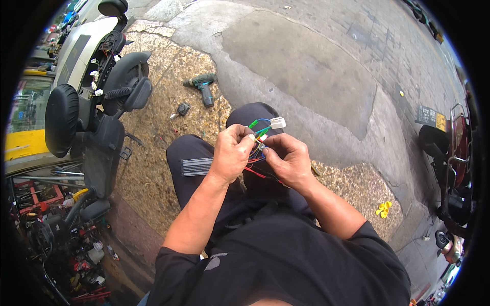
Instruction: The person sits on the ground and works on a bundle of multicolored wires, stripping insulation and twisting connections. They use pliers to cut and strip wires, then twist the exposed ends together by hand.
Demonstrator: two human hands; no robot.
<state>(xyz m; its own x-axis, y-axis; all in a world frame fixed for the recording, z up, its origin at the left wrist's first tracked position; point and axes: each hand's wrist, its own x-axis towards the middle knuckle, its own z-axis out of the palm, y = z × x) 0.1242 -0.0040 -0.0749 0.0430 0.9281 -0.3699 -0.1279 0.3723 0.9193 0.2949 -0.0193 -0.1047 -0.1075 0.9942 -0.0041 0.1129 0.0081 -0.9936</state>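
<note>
I see both hands meeting over the lap at the centre of my view, working on a bundle of wires [258, 157]. The left hand [232, 150] has its fingers pinched narrow on the wires; the right hand [288, 158] meets it from three o'clock, thumb and fingertip likewise closed on the wires. I cannot tell which small piece sits inside either pinch.

From the hands, a white plug [278, 122] stands out toward half past one, with coloured leads running to it, so I judge that end made up. A green connector [252, 124] shows at twelve. Red leads [254, 173] trail toward six o'clock, and I cannot see whether their ends are joined; by my reading, the joining is only partway done.

A finned box [196, 167] lies on the left thigh, just below nine o'clock; its link to the bundle is hidden from me. On the ground, a drill [205, 89] rests between ten and eleven, apart from the hands, with a round black part [182, 108] near ten.
</note>
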